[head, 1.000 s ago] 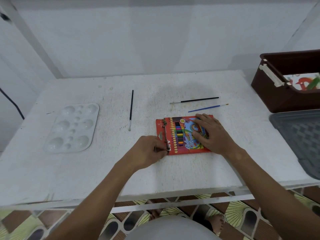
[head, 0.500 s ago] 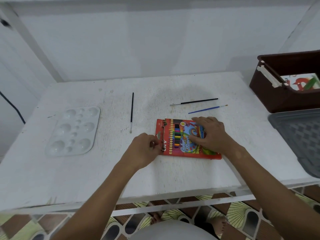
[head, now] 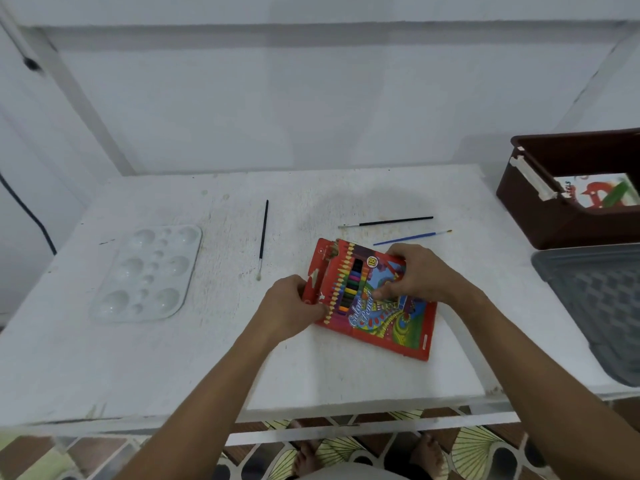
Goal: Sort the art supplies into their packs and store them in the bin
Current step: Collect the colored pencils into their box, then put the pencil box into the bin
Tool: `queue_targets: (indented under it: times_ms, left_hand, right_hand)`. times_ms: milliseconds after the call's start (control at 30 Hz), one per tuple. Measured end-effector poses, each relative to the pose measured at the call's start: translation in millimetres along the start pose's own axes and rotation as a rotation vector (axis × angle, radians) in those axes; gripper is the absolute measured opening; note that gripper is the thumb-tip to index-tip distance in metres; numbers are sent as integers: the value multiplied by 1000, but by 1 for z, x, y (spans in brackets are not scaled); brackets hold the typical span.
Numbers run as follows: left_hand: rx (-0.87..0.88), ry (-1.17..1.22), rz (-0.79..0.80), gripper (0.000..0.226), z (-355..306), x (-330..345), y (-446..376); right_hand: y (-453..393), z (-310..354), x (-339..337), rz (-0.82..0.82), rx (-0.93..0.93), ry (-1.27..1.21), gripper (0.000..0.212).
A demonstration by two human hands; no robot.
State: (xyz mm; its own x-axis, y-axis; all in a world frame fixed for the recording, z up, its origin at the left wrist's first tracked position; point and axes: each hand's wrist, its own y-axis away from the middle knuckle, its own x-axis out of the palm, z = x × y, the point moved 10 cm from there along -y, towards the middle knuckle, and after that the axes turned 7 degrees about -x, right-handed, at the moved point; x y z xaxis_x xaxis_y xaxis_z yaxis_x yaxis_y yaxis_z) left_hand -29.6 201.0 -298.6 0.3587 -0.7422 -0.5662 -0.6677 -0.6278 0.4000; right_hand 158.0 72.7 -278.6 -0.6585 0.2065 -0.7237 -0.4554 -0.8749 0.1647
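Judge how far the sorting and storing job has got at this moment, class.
Done: one printed pack already lies in the brown bin. In hand: the left hand and right hand both grip the red colour pencil pack on the table. Left: three paintbrushes and the white palette lie loose.

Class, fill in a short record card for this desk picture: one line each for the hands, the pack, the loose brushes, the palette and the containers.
left hand: grips the flap end of the colour pencil pack
right hand: holds the pack's far edge, thumb on its front
pack: red, tilted on the white table
brushes: two black-handled brushes and a blue-handled brush, loose beyond the pack
palette: white, at the left
brown bin: far right, printed pack inside
grey lid: near side of the bin
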Motion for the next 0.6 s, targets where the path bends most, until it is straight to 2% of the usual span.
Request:
queue_targets:
  times_ms: [167, 200, 300, 400, 500, 600]
  left_hand:
    - [-6, 427, 227, 54, -34, 10, -2]
    - [20, 441, 256, 53, -47, 14, -3]
    - [125, 377, 231, 30, -90, 23, -7]
    - [182, 411, 233, 23, -136, 34, -12]
    - [254, 427, 222, 23, -192, 41, -16]
    - [295, 507, 181, 26, -252, 46, -29]
  right_hand:
    - [6, 4, -25, 57, -43, -159, 49]
    - [7, 5, -32, 67, -58, -159, 48]
    - [10, -1, -57, 74, -71, -162, 46]
    - [17, -12, -101, 27, -96, -165, 49]
    - [28, -24, -165, -63, -125, -154, 50]
    - [44, -42, -245, -251, -190, -162, 57]
